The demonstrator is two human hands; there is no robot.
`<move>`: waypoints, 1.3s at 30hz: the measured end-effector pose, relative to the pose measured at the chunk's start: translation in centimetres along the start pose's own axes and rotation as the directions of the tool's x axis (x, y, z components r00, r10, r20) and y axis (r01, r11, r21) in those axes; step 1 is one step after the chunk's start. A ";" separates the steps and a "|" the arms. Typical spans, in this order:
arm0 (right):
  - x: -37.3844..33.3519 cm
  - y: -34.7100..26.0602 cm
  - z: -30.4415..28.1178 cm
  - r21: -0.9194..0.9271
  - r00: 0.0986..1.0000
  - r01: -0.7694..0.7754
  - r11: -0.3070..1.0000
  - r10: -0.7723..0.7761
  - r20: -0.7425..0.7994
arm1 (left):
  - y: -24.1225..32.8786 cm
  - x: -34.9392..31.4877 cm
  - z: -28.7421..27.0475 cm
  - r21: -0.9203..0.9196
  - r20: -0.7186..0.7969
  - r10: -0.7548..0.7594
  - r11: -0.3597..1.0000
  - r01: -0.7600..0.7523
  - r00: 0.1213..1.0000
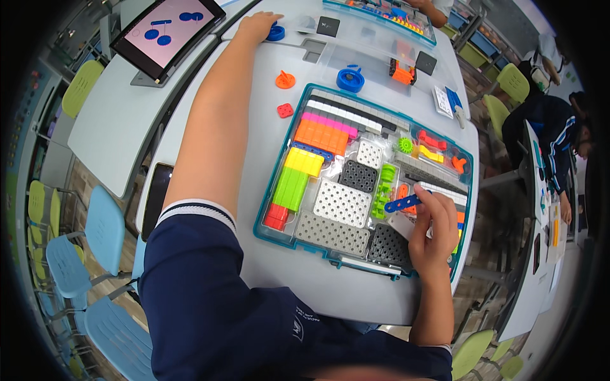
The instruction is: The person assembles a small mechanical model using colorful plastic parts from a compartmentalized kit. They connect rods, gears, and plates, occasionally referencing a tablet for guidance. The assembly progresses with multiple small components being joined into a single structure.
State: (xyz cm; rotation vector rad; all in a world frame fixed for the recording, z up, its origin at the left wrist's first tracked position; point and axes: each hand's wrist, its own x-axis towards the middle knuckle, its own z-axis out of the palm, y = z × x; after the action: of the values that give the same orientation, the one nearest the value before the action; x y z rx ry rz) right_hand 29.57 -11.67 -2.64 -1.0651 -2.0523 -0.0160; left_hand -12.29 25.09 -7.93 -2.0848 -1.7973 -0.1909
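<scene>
My right hand (436, 222) pinches a blue perforated strip (403, 203) over the right part of the parts case. The case (259, 219) has a teal rim and holds building pieces sorted by colour. Among them are white perforated plates (343, 202), orange blocks (321, 136), yellow blocks (305, 162) and green blocks (291, 188). At the far side of the table my left hand (257, 26) is stretched out, fingers extended beside a blue round piece (275, 33). Whether the fingers touch that piece is hard to tell.
A tablet (166, 32) displaying blue parts stands at the far left. Beyond the case lie a blue ring-shaped piece (350, 79), an orange piece (285, 80) and a red piece (284, 110). A phone (156, 202) rests left of my arm. Other people (540, 136) work nearby.
</scene>
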 end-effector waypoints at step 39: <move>0.0 0.7 0.1 0.173 0.995 -0.053 0.983 0.068 -0.080 | 20.6 -19.1 -18.3 -0.840 -0.388 -0.033 0.423 -0.339 0.921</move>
State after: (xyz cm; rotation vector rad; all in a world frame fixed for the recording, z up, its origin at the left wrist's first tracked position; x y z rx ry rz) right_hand 29.96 -11.23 -2.97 -1.0019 -1.9070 0.1411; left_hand 7.10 -1.54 -1.75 -2.5831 -1.3241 -1.7242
